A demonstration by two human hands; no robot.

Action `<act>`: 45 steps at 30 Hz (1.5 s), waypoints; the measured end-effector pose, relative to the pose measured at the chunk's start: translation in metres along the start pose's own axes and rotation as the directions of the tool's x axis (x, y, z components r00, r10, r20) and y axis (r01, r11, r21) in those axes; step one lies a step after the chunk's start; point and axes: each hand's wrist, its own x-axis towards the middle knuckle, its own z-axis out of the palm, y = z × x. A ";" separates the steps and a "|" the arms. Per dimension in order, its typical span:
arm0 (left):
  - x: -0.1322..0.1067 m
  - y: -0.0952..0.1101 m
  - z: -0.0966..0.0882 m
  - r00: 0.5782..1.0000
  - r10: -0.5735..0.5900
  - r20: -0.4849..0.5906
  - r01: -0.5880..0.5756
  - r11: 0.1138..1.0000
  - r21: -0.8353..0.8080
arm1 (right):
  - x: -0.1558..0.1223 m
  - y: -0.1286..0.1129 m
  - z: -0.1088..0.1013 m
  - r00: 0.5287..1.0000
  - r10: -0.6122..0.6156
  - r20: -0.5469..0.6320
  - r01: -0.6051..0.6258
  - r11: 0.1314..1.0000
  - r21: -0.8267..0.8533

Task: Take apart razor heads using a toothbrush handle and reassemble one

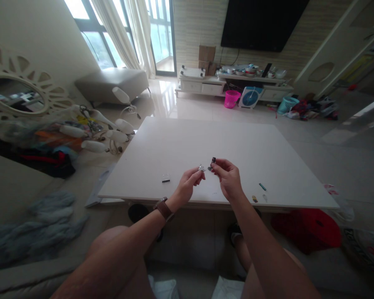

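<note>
My left hand (pixel 188 182), with a brown watch on its wrist, pinches a small silver metal piece (pixel 201 168) between thumb and fingertips. My right hand (pixel 227 176) pinches a small black part (pixel 212 161), held upright. The two pieces are almost touching, just above the near half of the white table (pixel 180 145). A small clear and black bit (pixel 166 179) lies on the table left of my left hand. A short teal stick (pixel 262 186) and two tiny bits (pixel 254 199) lie to the right of my right hand.
A red stool (pixel 308 228) stands under the table's right corner. A grey rug (pixel 34 224) and a heap of lamp parts and clothes (pixel 81 133) lie on the left floor. A TV cabinet, pink basket (pixel 231 99) and fan stand at the far wall.
</note>
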 end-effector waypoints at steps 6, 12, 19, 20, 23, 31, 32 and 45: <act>0.000 -0.001 0.000 1.000 -0.015 -0.011 0.015 0.999 0.032 | -0.001 -0.001 0.001 1.000 0.019 0.013 -0.019 1.000 0.008; 0.000 0.001 0.000 1.000 -0.017 -0.005 0.017 0.999 0.040 | 0.000 -0.002 0.000 1.000 0.025 0.001 -0.025 0.999 -0.031; 0.000 0.000 0.000 1.000 -0.008 -0.024 0.009 1.000 0.021 | -0.003 -0.002 -0.001 0.997 -0.035 0.065 0.042 0.992 -0.122; 0.000 0.000 0.000 1.000 -0.009 -0.025 0.010 1.000 0.021 | -0.004 -0.002 0.000 0.997 -0.037 0.067 0.045 0.991 -0.125; 0.000 0.001 0.000 1.000 -0.013 -0.024 0.014 1.000 0.023 | -0.005 -0.003 0.000 0.997 -0.042 0.066 0.049 0.993 -0.112; 0.000 0.002 0.000 0.999 -0.021 -0.027 0.021 1.000 0.008 | -0.002 0.000 -0.004 0.994 -0.085 0.062 0.094 0.980 -0.173; 0.000 0.002 0.000 0.999 -0.023 -0.030 0.023 1.000 -0.004 | -0.002 0.000 -0.004 0.994 -0.090 0.063 0.100 0.979 -0.180; 0.006 -0.004 0.000 0.985 -0.129 -0.118 0.100 0.968 -0.230 | -0.008 -0.007 0.004 0.983 -0.048 0.175 0.062 0.995 -0.078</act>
